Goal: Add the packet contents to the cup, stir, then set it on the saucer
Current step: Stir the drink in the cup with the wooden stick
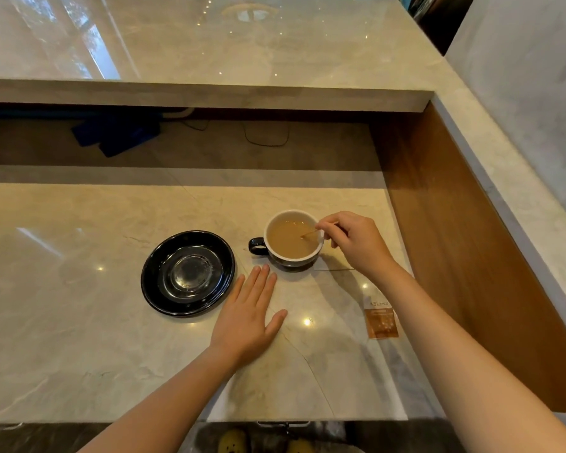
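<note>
On a glossy marble counter [79,354] under a raised ledge, the empty black saucer [187,273] waits just left of the cup [293,238], apparently for the final step, while the flat, open left hand [247,317] rests nearby and the right hand [353,243] pinches a stirrer [309,233] in the drink, the packet [381,320] discarded beside its forearm.

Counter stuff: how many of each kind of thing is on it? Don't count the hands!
Cups: 1, the cup with light brown drink
Saucers: 1, the black saucer, nothing on it
Stir sticks: 1, the stick in the right hand
Packets: 1, the packet lying flat
Total: 4
</note>
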Demonstrator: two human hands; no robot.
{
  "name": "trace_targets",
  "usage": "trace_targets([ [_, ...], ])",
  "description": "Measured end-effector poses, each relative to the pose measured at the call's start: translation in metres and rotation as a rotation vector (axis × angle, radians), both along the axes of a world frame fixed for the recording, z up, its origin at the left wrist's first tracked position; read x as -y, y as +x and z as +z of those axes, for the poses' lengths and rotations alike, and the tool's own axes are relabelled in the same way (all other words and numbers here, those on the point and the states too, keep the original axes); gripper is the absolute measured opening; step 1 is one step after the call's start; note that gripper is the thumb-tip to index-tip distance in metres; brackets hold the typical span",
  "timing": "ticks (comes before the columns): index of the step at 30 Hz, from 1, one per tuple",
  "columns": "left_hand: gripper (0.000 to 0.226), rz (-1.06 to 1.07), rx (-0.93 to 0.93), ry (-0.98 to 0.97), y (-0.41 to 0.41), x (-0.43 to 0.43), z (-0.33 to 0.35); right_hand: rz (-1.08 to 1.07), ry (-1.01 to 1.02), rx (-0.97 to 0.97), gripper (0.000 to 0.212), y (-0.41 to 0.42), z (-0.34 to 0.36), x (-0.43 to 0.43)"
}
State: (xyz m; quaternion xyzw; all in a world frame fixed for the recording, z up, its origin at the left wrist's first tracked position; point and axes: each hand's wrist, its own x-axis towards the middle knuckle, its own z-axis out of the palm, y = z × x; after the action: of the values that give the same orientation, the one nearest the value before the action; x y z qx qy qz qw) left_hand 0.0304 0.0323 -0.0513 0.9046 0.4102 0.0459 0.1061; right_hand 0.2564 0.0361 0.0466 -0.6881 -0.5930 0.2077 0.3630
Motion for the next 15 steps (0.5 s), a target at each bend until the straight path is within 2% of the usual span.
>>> trace_targets([
  [8, 0.061, -0.073, 0.071, 0.003, -0.001, 0.000, 0.002, 0.063, 0.012, 0.116, 0.015, -0.015, 0.000, 0.033],
  [12, 0.059, -0.074, 0.084, 0.019, -0.002, 0.000, -0.001, 0.072, 0.015, 0.112, 0.014, -0.034, 0.003, 0.032],
  [15, 0.060, -0.086, 0.115, 0.004, -0.002, -0.001, -0.001, -0.003, 0.021, 0.065, 0.014, -0.044, 0.005, 0.016],
])
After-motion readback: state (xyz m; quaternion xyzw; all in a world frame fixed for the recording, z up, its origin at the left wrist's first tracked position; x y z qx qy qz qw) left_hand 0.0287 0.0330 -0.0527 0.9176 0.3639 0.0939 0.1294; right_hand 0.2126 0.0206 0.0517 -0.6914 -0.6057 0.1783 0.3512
